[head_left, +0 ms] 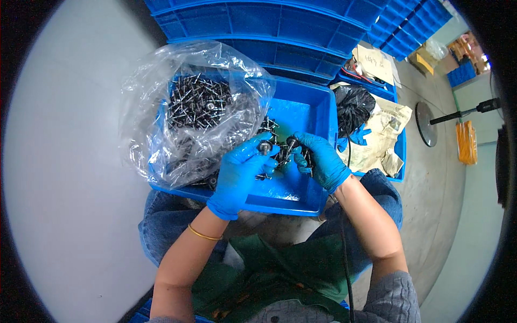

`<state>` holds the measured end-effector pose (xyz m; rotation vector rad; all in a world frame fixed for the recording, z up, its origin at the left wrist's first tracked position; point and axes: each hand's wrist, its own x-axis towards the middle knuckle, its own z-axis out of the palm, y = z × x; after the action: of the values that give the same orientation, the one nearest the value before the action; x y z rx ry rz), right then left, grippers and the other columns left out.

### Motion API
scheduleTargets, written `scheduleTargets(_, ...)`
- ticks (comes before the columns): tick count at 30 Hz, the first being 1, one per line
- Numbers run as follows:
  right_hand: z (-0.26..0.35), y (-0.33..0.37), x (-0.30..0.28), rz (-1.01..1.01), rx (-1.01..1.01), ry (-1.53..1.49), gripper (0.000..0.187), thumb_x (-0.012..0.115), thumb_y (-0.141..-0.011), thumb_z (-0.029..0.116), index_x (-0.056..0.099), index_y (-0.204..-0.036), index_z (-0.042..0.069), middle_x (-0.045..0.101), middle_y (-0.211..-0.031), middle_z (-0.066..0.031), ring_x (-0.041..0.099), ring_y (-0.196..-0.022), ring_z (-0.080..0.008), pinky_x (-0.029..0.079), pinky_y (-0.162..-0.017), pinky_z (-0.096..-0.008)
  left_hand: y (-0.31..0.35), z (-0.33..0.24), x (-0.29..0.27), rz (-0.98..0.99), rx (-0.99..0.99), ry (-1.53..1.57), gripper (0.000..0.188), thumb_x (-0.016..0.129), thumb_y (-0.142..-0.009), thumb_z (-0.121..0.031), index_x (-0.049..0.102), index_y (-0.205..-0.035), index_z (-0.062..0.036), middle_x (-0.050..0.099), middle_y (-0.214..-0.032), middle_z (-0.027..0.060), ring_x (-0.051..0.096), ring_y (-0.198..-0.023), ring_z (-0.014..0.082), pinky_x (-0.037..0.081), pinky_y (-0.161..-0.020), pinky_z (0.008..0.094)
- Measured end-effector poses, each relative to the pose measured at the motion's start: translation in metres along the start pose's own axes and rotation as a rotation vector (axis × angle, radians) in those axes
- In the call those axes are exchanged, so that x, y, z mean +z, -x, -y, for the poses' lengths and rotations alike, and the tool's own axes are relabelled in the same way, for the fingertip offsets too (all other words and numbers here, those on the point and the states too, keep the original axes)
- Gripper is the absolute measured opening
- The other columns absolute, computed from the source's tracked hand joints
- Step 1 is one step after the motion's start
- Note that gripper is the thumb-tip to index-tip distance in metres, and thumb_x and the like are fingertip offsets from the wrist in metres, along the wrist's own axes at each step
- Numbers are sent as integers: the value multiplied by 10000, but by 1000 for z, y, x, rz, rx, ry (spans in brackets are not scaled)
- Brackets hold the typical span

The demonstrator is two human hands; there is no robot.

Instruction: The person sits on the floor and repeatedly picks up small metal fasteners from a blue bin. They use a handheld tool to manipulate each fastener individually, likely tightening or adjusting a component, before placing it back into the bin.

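Note:
Both my hands wear blue gloves and are close together over a blue plastic tray [309, 97]. My left hand [239, 169] pinches a small metal pin with a round black head [264, 146] between thumb and finger. A similar black-headed pin [291, 143] is in the fingertips of my right hand [323, 161], its metal shank slanting down. Below and between the hands, several more such pins [268, 125] lie loose in the tray, partly hidden by my fingers. A clear plastic bag [142, 129] spreads open over the tray's left side, with a heap of the pins [196, 102] inside.
Stacked blue crates [258, 21] rise behind the tray. To the right, another blue bin holds a black plastic bag [354, 105] and crumpled brown paper [385, 129]. A dark cable [346, 258] hangs by my right arm. A round-based stand [425, 124] is farther right.

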<state>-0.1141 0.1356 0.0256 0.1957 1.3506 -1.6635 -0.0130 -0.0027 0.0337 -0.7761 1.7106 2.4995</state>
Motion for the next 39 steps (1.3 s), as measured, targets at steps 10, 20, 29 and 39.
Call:
scheduleTargets(10,-9,-8,-10,118,145,-256,191,416,-832,238,501,-806,70,512,-591,-9,425,-420,-93,297,-332,-211,1,-9,-1,46,-90,228,363,481,-810,-126,402,-1138,10,513,-1057,147,540,-896,202,447,-752,267)
scheduleTargets(20,-16,-9,-8,173,231,-370,187,371,-843,205,476,-837,51,512,-603,-25,446,-429,-106,288,-311,-199,-3,-4,-7,97,-85,258,372,462,-810,-137,389,-1147,3,486,-1099,148,520,-942,230,423,-795,296)
scheduleTargets(29,-13,-1,-2,175,268,-433,186,360,-842,196,468,-826,46,506,-596,-39,444,-420,-109,295,-305,-204,-2,-2,1,-11,-72,125,326,481,-769,-30,433,-1091,-28,527,-934,97,545,-815,184,467,-672,273)
scheduleTargets(39,-12,5,0,268,286,-472,191,413,-824,192,501,-747,42,466,-538,-29,369,-347,-92,281,-292,-193,0,-1,10,65,-23,34,180,512,-782,-57,516,-962,-43,532,-751,29,490,-612,64,399,-474,182)
